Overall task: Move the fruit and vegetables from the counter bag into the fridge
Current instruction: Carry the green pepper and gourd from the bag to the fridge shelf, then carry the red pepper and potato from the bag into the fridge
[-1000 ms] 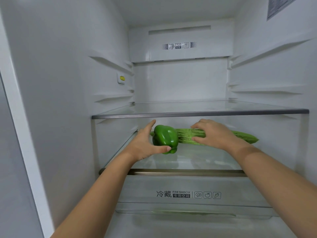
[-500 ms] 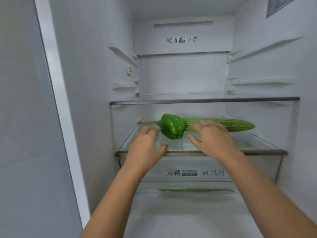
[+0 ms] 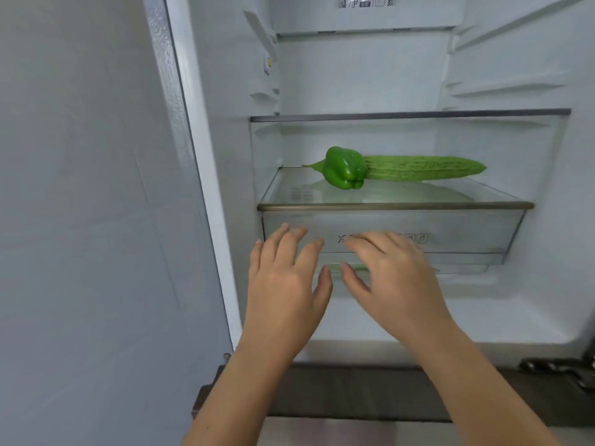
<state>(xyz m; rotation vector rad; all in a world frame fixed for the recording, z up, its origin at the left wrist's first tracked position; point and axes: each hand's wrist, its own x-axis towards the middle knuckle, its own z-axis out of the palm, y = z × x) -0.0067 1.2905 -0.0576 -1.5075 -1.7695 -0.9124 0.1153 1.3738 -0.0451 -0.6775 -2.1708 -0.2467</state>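
Inside, the white plastic-lined fridge [image 3: 370, 78] is standing open, its smooth moulded side walls carrying ribbed rails for shelves. On the clear glass shelf with a brushed metal front trim [image 3: 395, 206], a glossy, lobed green bell pepper [image 3: 345, 168] is lying on its side, its waxy skin catching the light. Just behind it and touching it, a long, pale green bitter gourd with a bumpy, ridged skin [image 3: 425, 168] is stretching across the shelf toward the right wall, its pointed tail peeking out to the left of the pepper. Above them a second thin glass shelf with a grey edge [image 3: 410, 114] is spanning the compartment. Below, a translucent plastic crisper drawer with small printed icons on its front [image 3: 467, 233] is sitting shut beneath the trim. Both bare hands are hovering in front of that drawer, well below the vegetables and holding nothing: the left hand [image 3: 286, 284] is showing its back with the grip spread and fingers slightly fanned, and the right hand [image 3: 396, 278] is likewise showing a loose, spread grip with fingers curved forward; both are somewhat blurred. To the left, a flat pale grey panel [image 3: 80, 220] is filling the view.
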